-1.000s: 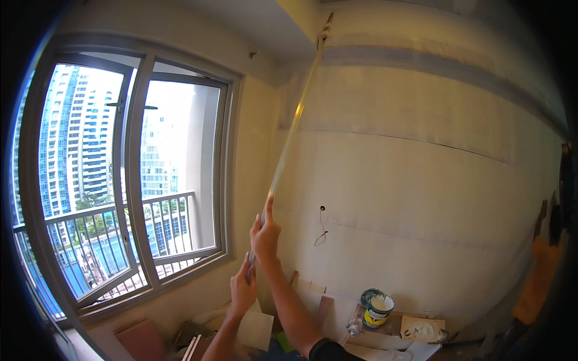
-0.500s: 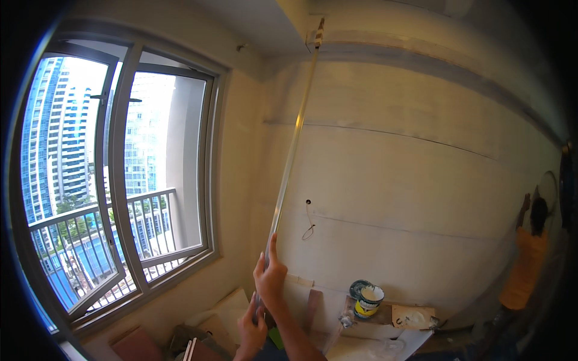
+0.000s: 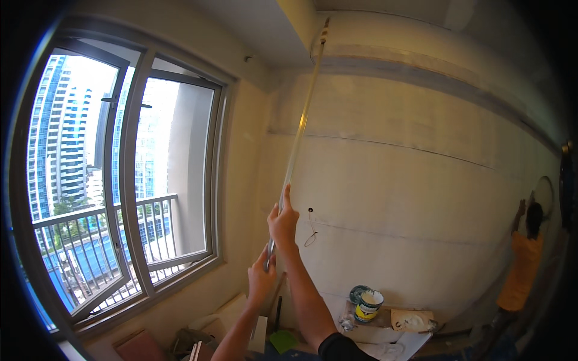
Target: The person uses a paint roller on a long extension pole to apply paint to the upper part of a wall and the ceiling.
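A long metal pole (image 3: pixel 304 117) slants up from my hands toward the top of the far wall. Its upper tip carries a small brush-like head (image 3: pixel 325 33), too small to make out fully, close to the corner below the ceiling. My right hand (image 3: pixel 283 224) is wrapped round the pole, one finger stretched along it. Lower down, near the pole's bottom end, my left hand (image 3: pixel 261 277) also grips it. Both forearms are raised in front of the wall.
Open windows (image 3: pixel 129 180) stand at left, a balcony railing outside. An open paint can (image 3: pixel 368 305) sits on a board beside a smeared tray (image 3: pixel 412 320). A green dustpan (image 3: pixel 283 341) lies below my arms. At right a person in orange (image 3: pixel 522 271) reaches to the wall.
Both my hands have moved up with the pole, and more of my forearms shows. The pole's tip has risen along the upper wall. The view has shifted slightly.
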Demonstrator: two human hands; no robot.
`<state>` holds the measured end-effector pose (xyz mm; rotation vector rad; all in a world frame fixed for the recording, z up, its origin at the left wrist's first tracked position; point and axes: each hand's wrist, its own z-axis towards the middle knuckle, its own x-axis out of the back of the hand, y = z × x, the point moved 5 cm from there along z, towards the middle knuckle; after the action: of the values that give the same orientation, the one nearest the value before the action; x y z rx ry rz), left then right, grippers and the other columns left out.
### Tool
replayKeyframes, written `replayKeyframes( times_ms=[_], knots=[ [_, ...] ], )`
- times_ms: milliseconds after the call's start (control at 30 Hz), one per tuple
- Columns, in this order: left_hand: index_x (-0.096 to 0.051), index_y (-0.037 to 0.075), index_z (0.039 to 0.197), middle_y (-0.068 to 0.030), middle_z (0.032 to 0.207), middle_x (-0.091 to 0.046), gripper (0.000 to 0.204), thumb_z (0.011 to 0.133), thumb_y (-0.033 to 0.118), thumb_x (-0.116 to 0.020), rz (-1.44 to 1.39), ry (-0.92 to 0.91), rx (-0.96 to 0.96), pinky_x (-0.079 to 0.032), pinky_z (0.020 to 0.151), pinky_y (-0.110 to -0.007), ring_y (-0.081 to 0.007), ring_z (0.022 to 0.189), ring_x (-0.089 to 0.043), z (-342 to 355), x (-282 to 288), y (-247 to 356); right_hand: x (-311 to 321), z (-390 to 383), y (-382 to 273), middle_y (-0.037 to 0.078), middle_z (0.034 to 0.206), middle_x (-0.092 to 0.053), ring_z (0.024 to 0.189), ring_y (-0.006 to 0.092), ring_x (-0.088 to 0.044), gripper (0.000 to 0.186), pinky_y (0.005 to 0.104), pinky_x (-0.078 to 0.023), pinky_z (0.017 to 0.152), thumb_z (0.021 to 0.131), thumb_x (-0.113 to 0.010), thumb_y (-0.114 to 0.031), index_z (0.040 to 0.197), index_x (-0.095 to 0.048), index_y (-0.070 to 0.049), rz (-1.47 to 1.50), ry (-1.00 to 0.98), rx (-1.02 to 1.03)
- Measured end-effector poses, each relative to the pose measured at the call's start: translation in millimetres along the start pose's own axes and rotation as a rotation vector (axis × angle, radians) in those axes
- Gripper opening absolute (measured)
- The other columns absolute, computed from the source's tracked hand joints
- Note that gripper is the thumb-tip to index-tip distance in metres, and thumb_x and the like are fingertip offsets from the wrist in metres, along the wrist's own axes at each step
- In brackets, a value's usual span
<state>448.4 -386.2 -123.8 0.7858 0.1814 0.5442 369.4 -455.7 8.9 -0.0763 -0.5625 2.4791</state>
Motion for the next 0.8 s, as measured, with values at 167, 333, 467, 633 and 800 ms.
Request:
replayKeyframes(
  times_ms=[167,333,467,633,800],
  knots=[
    [-0.057,0.004,0.128,-0.0251,0.093,-0.067,0.037,0.093,0.014,-0.055,-0.063,-0.105,0.163,-0.052,0.07,-0.036,-0.0312,0.083,-0.07,-111.4,17.5,-10.6,46.2,-103.9,-11.2,0.015,0.048,-0.047,0.041,0.0301,-0.052,0.066,0.0392,-0.039,0.043,0.085,-0.056,-0.001,0.147,-0.031,-0.004,-0.047,-0.053,-0.066],
    [-0.055,0.005,0.131,-0.0238,0.106,-0.067,0.039,0.092,0.009,-0.056,-0.204,-0.121,0.209,-0.051,0.082,-0.033,-0.0267,0.1,-0.068,-165.2,29.5,-20.3,73.0,-138.7,-28.9,0.016,0.049,-0.048,0.041,0.0309,-0.051,0.066,0.0392,-0.039,0.043,0.085,-0.056,0.0,0.147,-0.032,-0.004,-0.028,-0.018,-0.018],
    [-0.052,0.007,0.135,-0.0194,0.067,-0.063,0.041,0.095,0.013,-0.053,-0.14,-0.267,0.325,-0.048,0.057,-0.035,-0.0183,0.057,-0.061,-101.8,36.7,3.0,58.9,-83.9,-50.4,0.015,0.049,-0.048,0.041,0.0308,-0.051,0.064,0.0381,-0.04,0.043,0.087,-0.055,-0.002,0.147,-0.032,-0.003,-0.037,-0.04,-0.023],
    [-0.042,0.011,0.143,-0.018,0.055,-0.053,0.048,0.096,0.019,-0.051,-0.038,-0.258,0.122,-0.041,0.049,-0.035,-0.0201,0.044,-0.047,-86.2,63.6,23.7,49.6,-77.3,-62.6,0.011,0.05,-0.048,0.041,0.0236,-0.051,0.059,0.0352,-0.04,0.044,0.092,-0.053,-0.007,0.146,-0.033,-0.002,0.082,0.024,-0.077],
    [-0.038,0.013,0.145,-0.0241,0.061,-0.054,0.052,0.095,0.014,-0.05,0.018,-0.23,0.044,-0.043,0.051,-0.036,-0.0249,0.044,-0.05,-118.3,74.3,14.5,45.8,-114.2,-58.0,0.009,0.052,-0.047,0.044,0.0159,-0.048,0.054,0.0317,-0.04,0.045,0.093,-0.051,-0.006,0.145,-0.037,-0.002,0.117,0.022,-0.138]
  ],
)
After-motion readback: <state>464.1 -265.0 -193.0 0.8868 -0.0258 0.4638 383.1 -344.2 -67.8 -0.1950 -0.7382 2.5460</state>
